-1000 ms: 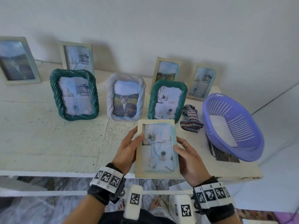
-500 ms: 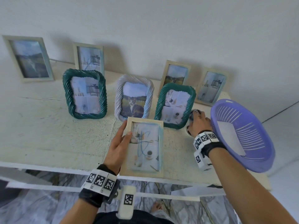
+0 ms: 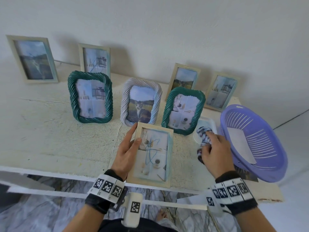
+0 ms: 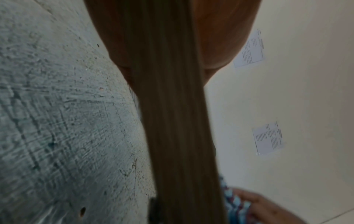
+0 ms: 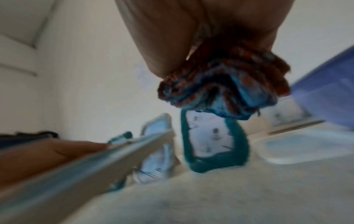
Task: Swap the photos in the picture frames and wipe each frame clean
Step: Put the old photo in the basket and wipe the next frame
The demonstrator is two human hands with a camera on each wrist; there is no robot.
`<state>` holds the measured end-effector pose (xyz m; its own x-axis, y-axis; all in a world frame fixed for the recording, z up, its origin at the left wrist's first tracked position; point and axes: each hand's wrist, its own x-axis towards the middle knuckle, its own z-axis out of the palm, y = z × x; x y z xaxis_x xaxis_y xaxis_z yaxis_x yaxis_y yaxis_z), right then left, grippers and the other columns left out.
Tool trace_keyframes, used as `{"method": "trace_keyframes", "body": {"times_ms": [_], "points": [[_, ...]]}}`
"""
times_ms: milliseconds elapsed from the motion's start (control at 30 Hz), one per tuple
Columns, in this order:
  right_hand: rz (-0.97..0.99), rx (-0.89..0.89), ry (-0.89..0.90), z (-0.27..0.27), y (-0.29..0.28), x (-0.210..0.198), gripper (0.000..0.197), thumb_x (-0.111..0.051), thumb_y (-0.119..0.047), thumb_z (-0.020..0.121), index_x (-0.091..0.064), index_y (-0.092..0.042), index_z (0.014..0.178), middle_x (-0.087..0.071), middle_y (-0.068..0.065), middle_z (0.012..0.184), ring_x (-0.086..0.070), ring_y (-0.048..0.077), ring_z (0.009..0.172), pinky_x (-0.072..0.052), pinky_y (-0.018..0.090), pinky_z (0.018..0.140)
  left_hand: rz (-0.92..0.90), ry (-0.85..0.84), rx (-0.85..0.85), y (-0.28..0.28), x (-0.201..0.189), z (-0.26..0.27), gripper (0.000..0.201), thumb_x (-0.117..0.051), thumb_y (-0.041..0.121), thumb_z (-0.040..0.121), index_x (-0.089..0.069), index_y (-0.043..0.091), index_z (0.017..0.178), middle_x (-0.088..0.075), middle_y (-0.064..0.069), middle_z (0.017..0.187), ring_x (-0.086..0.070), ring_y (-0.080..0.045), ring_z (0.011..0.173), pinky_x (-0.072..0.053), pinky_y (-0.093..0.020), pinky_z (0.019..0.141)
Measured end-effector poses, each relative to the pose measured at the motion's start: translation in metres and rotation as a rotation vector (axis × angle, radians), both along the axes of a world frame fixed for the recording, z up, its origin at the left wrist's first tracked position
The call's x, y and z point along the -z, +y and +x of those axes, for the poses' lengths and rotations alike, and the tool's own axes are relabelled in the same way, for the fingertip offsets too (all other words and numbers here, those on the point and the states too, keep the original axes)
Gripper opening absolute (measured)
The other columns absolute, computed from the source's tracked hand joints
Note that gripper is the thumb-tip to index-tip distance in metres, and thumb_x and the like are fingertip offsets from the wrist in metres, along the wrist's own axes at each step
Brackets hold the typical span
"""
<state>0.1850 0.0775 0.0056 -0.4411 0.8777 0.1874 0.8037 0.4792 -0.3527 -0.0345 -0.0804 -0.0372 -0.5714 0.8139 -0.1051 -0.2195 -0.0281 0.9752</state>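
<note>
A cream wooden picture frame [image 3: 153, 157] with a blue scribble on its glass is held tilted over the shelf's front edge. My left hand [image 3: 127, 150] grips its left side, thumb on the front. In the left wrist view the frame's edge [image 4: 172, 121] fills the middle. My right hand [image 3: 213, 151] grips a crumpled striped cloth [image 3: 203, 135], lifted just above a small white dish [image 3: 207, 125]. The right wrist view shows the cloth [image 5: 226, 91] bunched under my fingers and the frame's edge [image 5: 91, 163] at lower left.
Several more frames stand on the cream shelf [image 3: 50, 139]: a green twisted one [image 3: 90, 97], a white twisted one with a cat photo [image 3: 141, 102], another green one [image 3: 183, 110], and cream ones along the wall. A purple basket [image 3: 254, 143] with paper sits right.
My right hand let go of the frame, reached to the cloth by the basket, took hold of it and has drawn back toward me. The left hand alone keeps the frame.
</note>
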Motion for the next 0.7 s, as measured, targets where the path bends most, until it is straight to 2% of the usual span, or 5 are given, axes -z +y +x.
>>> {"method": "trace_keyframes", "body": {"times_ms": [167, 300, 400, 533, 700], "points": [[0.046, -0.21, 0.237, -0.036, -0.065, -0.019, 0.027, -0.046, -0.022, 0.084, -0.056, -0.014, 0.108, -0.055, 0.003, 0.114, -0.044, 0.015, 0.096, -0.046, 0.02, 0.073, 0.022, 0.048, 0.007, 0.002, 0.001, 0.006, 0.049, -0.051, 0.033, 0.097, -0.039, 0.036, 0.144, -0.071, -0.014, 0.106, -0.065, -0.035, 0.102, -0.047, -0.057, 0.097], [0.079, -0.296, 0.045, -0.068, -0.085, -0.007, 0.032, -0.059, -0.032, 0.085, -0.059, -0.014, 0.111, -0.061, 0.004, 0.111, -0.052, 0.022, 0.093, -0.051, 0.026, 0.071, 0.049, 0.159, 0.014, 0.004, 0.001, 0.009, 0.045, -0.046, 0.027, 0.101, -0.038, 0.036, 0.144, -0.071, -0.014, 0.099, -0.063, -0.025, 0.09, -0.051, -0.042, 0.087], [0.078, -0.31, 0.052, -0.078, -0.084, 0.003, 0.04, -0.075, -0.01, 0.077, -0.064, -0.01, 0.116, -0.067, 0.007, 0.108, -0.054, 0.027, 0.084, -0.056, 0.037, 0.071, 0.055, 0.232, -0.008, 0.002, 0.002, 0.008, 0.044, -0.043, 0.017, 0.102, -0.036, 0.031, 0.144, -0.067, -0.009, 0.086, -0.058, -0.022, 0.072, -0.051, -0.035, 0.073], [-0.025, -0.508, 0.041, -0.07, -0.1, 0.004, 0.035, -0.066, -0.002, 0.082, -0.067, -0.016, 0.114, -0.063, -0.003, 0.121, -0.033, 0.008, 0.087, -0.034, 0.009, 0.078, 0.018, 0.273, -0.03, 0.001, 0.007, -0.004, 0.049, -0.047, 0.031, 0.098, -0.037, 0.034, 0.145, -0.041, -0.008, 0.065, -0.038, -0.02, 0.06, -0.036, -0.032, 0.06], [0.08, -0.53, 0.001, -0.067, -0.085, -0.007, 0.043, -0.078, 0.005, 0.067, -0.07, -0.013, 0.105, -0.068, -0.001, 0.11, -0.046, 0.015, 0.081, -0.043, 0.021, 0.069, 0.047, 0.306, -0.013, 0.001, 0.001, -0.004, 0.05, -0.044, 0.019, 0.102, -0.032, 0.023, 0.15, -0.051, -0.01, 0.062, -0.045, -0.018, 0.058, -0.044, -0.034, 0.059]]}}
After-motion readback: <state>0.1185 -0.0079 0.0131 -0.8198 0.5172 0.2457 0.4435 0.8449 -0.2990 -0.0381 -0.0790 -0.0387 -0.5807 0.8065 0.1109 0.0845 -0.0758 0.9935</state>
